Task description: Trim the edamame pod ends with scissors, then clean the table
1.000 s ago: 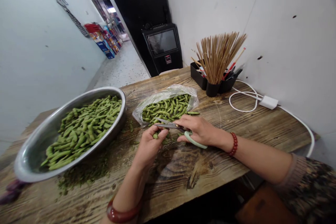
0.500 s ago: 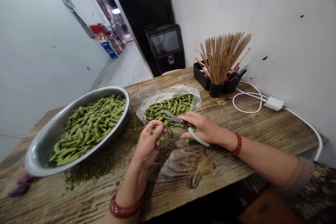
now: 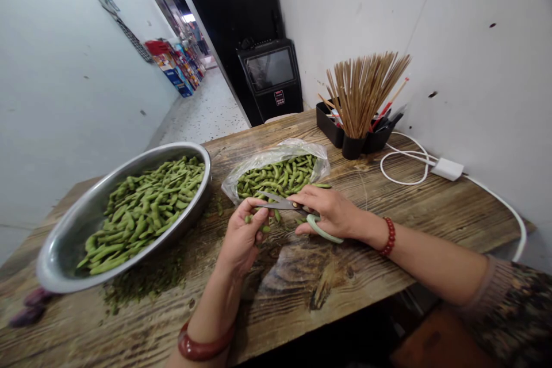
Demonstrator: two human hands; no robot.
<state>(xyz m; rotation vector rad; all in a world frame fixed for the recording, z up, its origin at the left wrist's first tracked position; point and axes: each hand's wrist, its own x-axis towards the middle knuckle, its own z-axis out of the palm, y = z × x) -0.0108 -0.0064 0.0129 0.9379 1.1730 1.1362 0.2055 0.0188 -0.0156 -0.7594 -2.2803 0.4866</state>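
My left hand (image 3: pixel 245 231) is closed on a few edamame pods (image 3: pixel 264 229), partly hidden by the fingers. In my right hand (image 3: pixel 330 213) is a pair of scissors (image 3: pixel 318 230) with pale green handles. Their blades are parted and reach to the fingertips of my left hand, at the pods. Just beyond both hands lies a clear plastic bag (image 3: pixel 321 168) with many green pods (image 3: pixel 276 175) in its open mouth. To the left, a large metal basin (image 3: pixel 60 267) holds a heap of edamame pods (image 3: pixel 146 213).
Small green trimmings (image 3: pixel 146 282) lie on the wooden table (image 3: pixel 302 322) beside the basin. At the back right stand a black organizer (image 3: pixel 330 123) and a bundle of thin sticks (image 3: pixel 366 95). A white cable with an adapter (image 3: pixel 447 169) runs along the wall. Purple items (image 3: pixel 30 307) sit at the left.
The scissors have swung down and left, so their blades now meet the pods at my left fingertips. My left hand has stayed nearly in place.
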